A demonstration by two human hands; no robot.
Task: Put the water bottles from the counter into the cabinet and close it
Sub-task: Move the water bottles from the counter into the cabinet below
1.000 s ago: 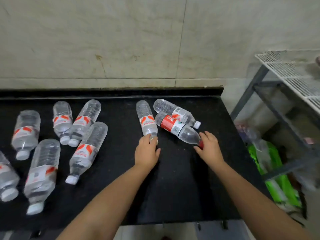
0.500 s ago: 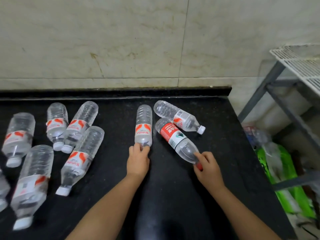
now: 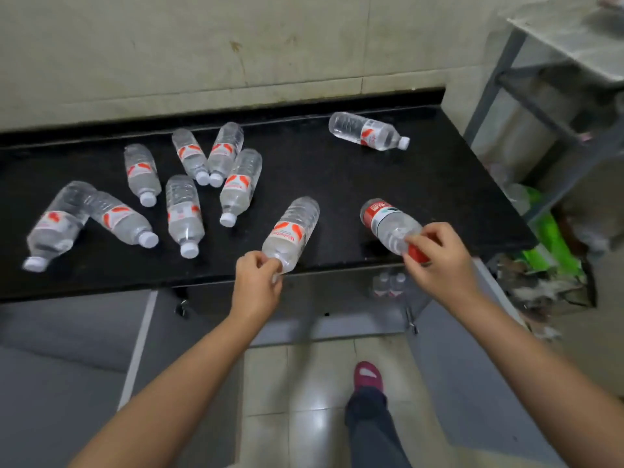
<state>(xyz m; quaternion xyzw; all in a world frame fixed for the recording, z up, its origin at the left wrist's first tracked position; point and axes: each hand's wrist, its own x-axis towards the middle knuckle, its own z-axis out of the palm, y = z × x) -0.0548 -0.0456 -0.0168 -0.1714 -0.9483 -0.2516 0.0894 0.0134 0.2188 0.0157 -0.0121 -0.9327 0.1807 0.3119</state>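
My left hand grips the neck of a clear bottle with an orange-and-white label, lifted at the front edge of the black counter. My right hand holds a red-labelled, red-capped bottle by its cap end, also raised off the counter. Several more clear bottles lie on their sides at the left, and one bottle lies alone at the back right. Below the counter the cabinet is open, with two bottles standing inside.
An open grey cabinet door hangs at the right of the opening, another grey door at the left. A metal rack and green bags stand right of the counter. My foot in a pink slipper is on the tiled floor.
Both hands have drawn their bottles from the middle of the counter to its front edge and lifted them. The view has pulled back and down, showing the open cabinet.
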